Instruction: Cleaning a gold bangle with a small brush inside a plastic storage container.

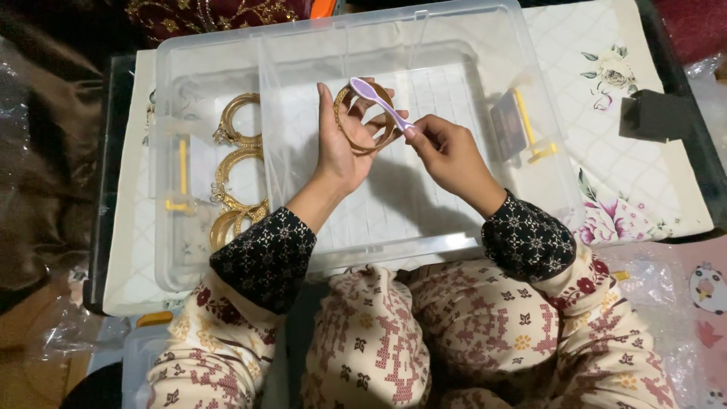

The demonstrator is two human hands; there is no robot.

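Patterned knees [424, 341] lowest; left hand [338, 144] clamps gold bangle [363, 117] upright, right hand [447, 151] pinches lilac brush [382, 102] w/ tip on it, over clear box [424, 227].

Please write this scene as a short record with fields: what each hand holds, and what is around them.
left hand: holds a gold bangle upright above the box
right hand: grips a lilac brush by its handle, head at the bangle
container: clear plastic box with a divider and yellow latches
left compartment: more gold bangles lying in a row
under the box: floral cloth
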